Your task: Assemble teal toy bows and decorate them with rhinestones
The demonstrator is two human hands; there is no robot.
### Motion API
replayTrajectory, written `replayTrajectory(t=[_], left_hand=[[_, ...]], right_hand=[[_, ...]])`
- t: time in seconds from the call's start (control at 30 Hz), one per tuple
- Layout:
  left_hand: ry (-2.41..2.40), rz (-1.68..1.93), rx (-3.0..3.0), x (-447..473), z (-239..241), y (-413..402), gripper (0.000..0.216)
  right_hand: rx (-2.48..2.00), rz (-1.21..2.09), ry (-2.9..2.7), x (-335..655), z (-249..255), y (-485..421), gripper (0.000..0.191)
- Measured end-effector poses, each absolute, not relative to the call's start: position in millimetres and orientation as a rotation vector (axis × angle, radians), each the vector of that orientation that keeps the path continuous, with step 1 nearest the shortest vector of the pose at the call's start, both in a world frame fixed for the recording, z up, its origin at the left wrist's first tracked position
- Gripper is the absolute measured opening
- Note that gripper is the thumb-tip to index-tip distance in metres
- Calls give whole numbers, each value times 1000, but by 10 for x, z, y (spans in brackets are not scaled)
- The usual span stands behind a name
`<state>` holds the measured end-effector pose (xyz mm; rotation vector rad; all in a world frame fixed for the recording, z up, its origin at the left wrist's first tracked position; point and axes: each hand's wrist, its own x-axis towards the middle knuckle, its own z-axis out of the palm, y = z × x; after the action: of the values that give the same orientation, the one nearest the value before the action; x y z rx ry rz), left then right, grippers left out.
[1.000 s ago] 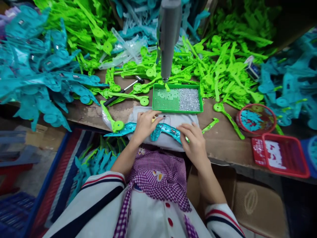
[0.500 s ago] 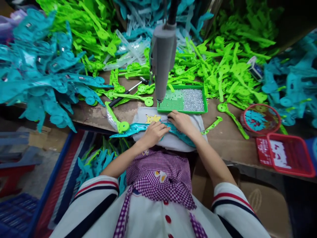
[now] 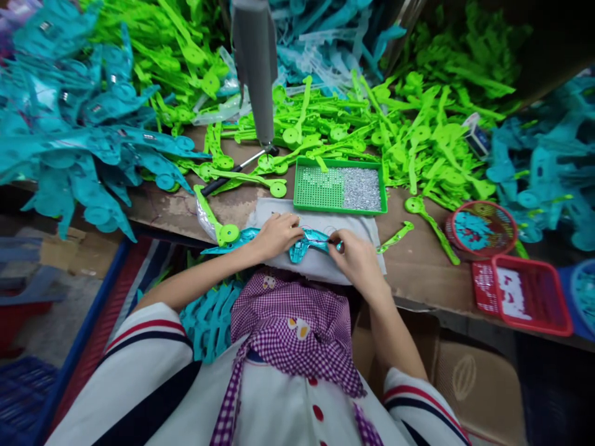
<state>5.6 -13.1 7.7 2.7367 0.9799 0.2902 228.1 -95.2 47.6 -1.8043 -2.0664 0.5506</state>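
Observation:
A teal plastic part [image 3: 304, 243] lies on a white cloth [image 3: 362, 228] at the table's near edge. My left hand [image 3: 275, 235] presses down on its left half, fingers curled over it. My right hand [image 3: 356, 260] pinches its right end, where a small metal piece [image 3: 341, 246] shows at the fingertips. A lime green plastic arm [image 3: 214, 222] lies just left of the teal part. A green tray [image 3: 339, 187] of small silver screws sits right behind the cloth. A grey hanging screwdriver [image 3: 256, 68] dangles above the table, left of the tray.
Heaps of lime green parts [image 3: 409, 124] cover the back of the table, teal parts [image 3: 69, 118] pile at the left and right. A hammer [image 3: 232, 170] lies left of the tray. Red baskets [image 3: 525, 291] stand at the right edge. More teal parts [image 3: 209, 313] fill a bin by my lap.
My right hand drew back from the tray side to the teal part's right end. The hanging screwdriver swung left, away from the tray. My left hand stayed on the part.

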Motion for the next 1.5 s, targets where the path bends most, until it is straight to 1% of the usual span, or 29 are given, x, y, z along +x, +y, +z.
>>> replayTrajectory(t=[0.07, 0.17, 0.33, 0.4, 0.53, 0.67, 0.73, 0.83, 0.9, 0.97, 1.07, 1.17, 1.33, 1.4, 1.5], left_hand=[[917, 214, 2642, 85, 102, -26, 22], [841, 186, 2415, 164, 134, 138, 24], [659, 7, 2009, 354, 123, 366, 27], [648, -76, 1943, 430, 123, 409, 30], [639, -64, 2171, 541, 185, 418, 17], [584, -124, 2373, 578, 280, 430, 12], [490, -158, 2440, 579, 334, 447, 13], [315, -175, 2556, 581, 435, 435, 23], [233, -198, 2667, 589, 505, 380, 26], [178, -180, 2804, 597, 547, 295, 23], [22, -46, 2934, 595, 520, 183, 26], [-136, 3, 2952, 565, 422, 158, 32], [-150, -217, 2936, 468, 370, 206, 44], [-85, -223, 2845, 430, 379, 213, 43], [-9, -79, 2655, 395, 360, 223, 34]], right_hand=[[-1879, 516, -2067, 2155, 428, -1123, 13], [-1935, 456, -2173, 1910, 339, -1279, 17], [-1945, 372, -2371, 1572, 254, -1206, 23], [-1948, 350, -2381, 1504, 248, -1132, 25], [-1932, 379, -2384, 1449, 254, -1053, 27], [-1856, 524, -2341, 1533, 293, -1116, 31], [-1712, 661, -2234, 1663, 345, -1177, 33], [-1545, 797, -1903, 1944, 464, -1225, 34], [-1563, 778, -1678, 2132, 551, -1192, 31], [-1615, 719, -1521, 2275, 628, -1098, 28], [-1627, 733, -1415, 2359, 722, -858, 31], [-1585, 806, -1416, 2304, 804, -563, 34], [-1528, 936, -1614, 2201, 776, -279, 36], [-1602, 920, -1668, 2211, 649, -268, 35], [-1712, 946, -1735, 2237, 417, -280, 38]])
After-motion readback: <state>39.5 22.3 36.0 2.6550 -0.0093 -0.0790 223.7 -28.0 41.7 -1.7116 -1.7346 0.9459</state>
